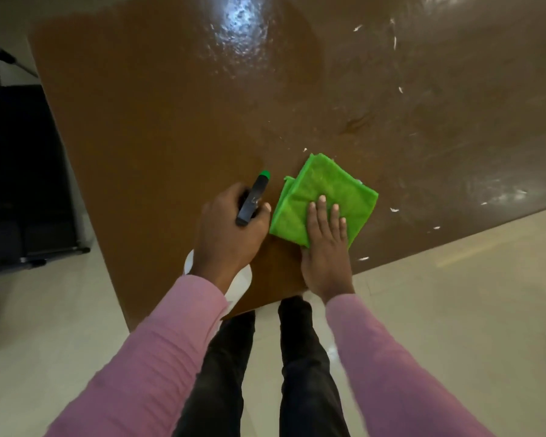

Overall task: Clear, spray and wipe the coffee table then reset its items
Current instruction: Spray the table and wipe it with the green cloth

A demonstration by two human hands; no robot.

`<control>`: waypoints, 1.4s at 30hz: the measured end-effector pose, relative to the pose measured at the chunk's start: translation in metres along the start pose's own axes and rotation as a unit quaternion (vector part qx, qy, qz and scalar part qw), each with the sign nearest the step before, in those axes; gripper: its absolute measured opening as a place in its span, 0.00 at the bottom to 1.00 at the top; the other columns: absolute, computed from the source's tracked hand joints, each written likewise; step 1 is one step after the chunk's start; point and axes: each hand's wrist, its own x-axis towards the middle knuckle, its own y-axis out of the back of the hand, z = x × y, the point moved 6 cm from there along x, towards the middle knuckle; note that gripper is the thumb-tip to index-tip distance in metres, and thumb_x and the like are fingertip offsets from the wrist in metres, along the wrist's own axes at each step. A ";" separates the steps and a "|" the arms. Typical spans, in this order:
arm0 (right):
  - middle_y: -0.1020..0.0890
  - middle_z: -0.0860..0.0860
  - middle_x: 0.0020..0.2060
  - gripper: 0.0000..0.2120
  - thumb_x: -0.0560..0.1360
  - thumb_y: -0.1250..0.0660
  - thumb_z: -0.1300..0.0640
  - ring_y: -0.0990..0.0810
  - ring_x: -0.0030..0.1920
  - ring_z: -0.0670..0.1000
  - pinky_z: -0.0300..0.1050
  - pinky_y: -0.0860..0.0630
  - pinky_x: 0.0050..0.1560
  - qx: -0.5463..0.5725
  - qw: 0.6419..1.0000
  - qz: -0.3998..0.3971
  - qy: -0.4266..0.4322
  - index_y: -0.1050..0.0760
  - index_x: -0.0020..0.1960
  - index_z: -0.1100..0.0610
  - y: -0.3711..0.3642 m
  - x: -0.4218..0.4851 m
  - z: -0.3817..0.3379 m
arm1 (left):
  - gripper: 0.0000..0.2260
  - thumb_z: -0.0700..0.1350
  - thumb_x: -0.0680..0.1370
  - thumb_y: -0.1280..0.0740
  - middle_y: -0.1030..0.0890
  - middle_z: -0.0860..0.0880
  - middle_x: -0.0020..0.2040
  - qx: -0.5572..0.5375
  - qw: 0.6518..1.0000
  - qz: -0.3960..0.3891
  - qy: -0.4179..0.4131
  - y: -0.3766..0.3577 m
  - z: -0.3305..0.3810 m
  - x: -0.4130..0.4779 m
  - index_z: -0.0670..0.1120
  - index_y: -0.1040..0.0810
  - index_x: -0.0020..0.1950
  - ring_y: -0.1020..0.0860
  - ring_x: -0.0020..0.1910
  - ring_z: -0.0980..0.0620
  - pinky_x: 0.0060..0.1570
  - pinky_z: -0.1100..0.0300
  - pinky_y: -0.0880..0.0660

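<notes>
Here, left hand grips sprayer, right presses cloth

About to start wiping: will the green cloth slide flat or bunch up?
Probably floppy: the cloth is folded fabric, so layers may bunch. It should glide easily, since the table looks wet and glossy. The flat right hand should hold it spread.

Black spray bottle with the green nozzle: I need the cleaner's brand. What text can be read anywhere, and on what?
None readable.
On the black spray head with green nozzle, gripped by the left hand: a faint pale mark, too blurred to read.
On the folded green microfibre cloth and the glossy brown table: no text.
</notes>
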 end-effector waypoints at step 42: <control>0.44 0.51 0.77 0.35 0.72 0.41 0.55 0.48 0.77 0.56 0.55 0.50 0.74 -0.074 0.955 -0.084 0.275 0.48 0.78 0.55 0.011 -0.048 0.121 | 0.09 0.48 0.75 0.31 0.24 0.49 0.31 0.126 0.990 -0.007 0.068 -0.126 0.078 -0.013 0.46 0.25 0.37 0.23 0.34 0.42 0.34 0.52 0.27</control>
